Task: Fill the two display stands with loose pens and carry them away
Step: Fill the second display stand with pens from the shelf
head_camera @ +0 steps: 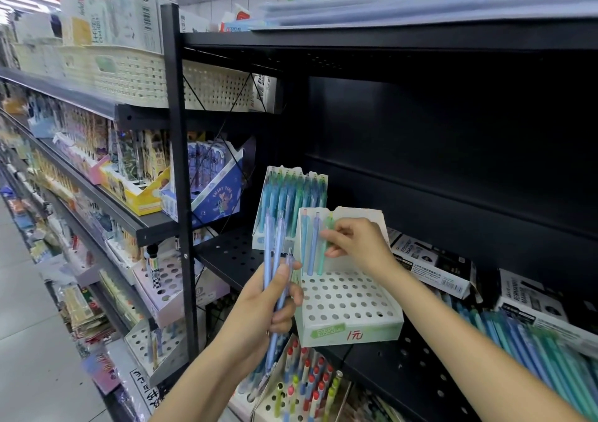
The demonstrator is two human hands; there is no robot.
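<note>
Nearest us, our left hand (271, 305) grips a bundle of loose pens (275, 260): light, stiff, slick barrels, we judge, best held mid-shaft. Beyond, our right hand (356, 243) pinches a green pen (325, 253) in the near stand (349, 311), flimsy white card at the shelf's front edge. The far stand (291, 201) behind looks full.

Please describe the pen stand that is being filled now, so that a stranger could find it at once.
On the black perforated shelf stand two white stands. Take the nearer stand, marked "1元". Unlike the full stand behind, it is mostly empty holes.
</note>
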